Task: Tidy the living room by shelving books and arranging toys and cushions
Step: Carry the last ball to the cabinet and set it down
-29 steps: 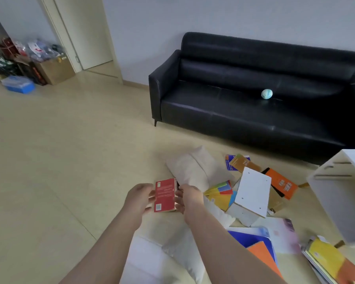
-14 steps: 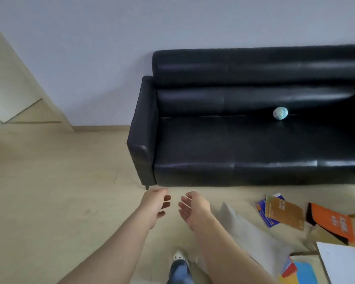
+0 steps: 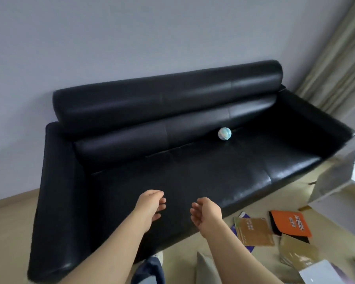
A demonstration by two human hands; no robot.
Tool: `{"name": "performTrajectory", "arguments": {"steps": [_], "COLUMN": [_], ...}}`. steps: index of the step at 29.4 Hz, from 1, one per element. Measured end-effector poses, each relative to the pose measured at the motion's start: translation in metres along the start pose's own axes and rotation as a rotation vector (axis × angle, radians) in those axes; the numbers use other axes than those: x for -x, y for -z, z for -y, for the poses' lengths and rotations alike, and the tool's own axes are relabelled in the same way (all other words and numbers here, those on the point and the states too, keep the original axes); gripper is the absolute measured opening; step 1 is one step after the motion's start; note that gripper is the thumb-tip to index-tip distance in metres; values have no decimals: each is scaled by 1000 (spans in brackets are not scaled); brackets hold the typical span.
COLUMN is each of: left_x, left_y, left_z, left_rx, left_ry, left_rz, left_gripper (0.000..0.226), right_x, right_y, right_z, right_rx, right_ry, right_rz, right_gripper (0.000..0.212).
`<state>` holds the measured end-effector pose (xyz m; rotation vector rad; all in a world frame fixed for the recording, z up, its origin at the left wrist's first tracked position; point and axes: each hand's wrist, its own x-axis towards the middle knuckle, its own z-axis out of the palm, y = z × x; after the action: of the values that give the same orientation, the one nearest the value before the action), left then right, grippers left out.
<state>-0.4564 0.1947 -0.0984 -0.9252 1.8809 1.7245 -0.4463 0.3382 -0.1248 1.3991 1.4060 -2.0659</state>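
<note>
The person stands right in front of the black sofa point(image 3: 131, 177) and looks down at it. Both arms reach out over the front of the seat. The left hand point(image 3: 150, 206) holds nothing, and its fingers are loosely bent. The right hand point(image 3: 206, 214) holds nothing too, and its fingers are bent the same way. The palms face each other with a gap between them, like hands getting ready to scoop something up.

A little toy ball point(image 3: 224, 133), pale blue and white, sits far back on the seat, right where the seat meets the back rest. I think that dip stops it from rolling away. It is well apart from both hands and off to the right. The ball may be the next thing to pick up, since toys must be put in order and the hands point at the sofa. That is only a guess.

The books are not on a shelf yet. They lie flat on the floor point(image 3: 8, 203) near the right end of the sofa. There is an orange book point(image 3: 291, 224), and a brown book point(image 3: 254, 230) lies on top of a blue one. A pale cushion point(image 3: 208, 267) lies on the floor by the person's feet, so it probably belongs up on the sofa. At the right edge is a white boxy thing point(image 3: 340, 177), too blurry to name.
</note>
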Motion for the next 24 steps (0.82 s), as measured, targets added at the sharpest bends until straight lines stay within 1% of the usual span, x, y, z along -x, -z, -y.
{"name": "performTrajectory", "arguments": {"steps": [3,5,7,10,14,16,18,20,22,23,24], "left_x": [-48,-76,-110,-135,-167,-195,-205,-237,-258,-281,-284], "left_y": [-4,-15,-39,-68,-104,-135,-145,-185,-219,-253,-261], "left_z": [-42,-79,-115,-146,-174,-191,-201,-219,-239,-248,-258], "left_rx": [-52,-80,-154,-242,-298,-317,-313,-326,-338,-375,-375], "left_ry": [5,-31,-55,-40,-48,-51,-35,-28,35,75,65], "left_rz": [15,39,89,163,214,209,206,178,147,147,126], "left_gripper": [10,8,8,9,9,9,9,9,11,12,14], "right_x": [-33,-49,-74,-97,-137,-171,-186,-225,-258,-285,-286], "right_y": [-24,-42,-55,-57,-49,-42,-37,-24,-12,2,1], "right_z": [33,65,97,120,154,179,192,229,264,288,304], "right_rx": [-15,-47,-107,-165,-255,-278,-297,-282,-283,-272,-285], "right_ry": [-6,22,33,4,-11,-43,-62,-102,-140,-180,-174], "right_rz": [-36,-61,-95,-138,-178,-180,-211,-220,-247,-255,-255], "right_gripper": [15,16,14,11,12,16,16,16,15,13,13]}}
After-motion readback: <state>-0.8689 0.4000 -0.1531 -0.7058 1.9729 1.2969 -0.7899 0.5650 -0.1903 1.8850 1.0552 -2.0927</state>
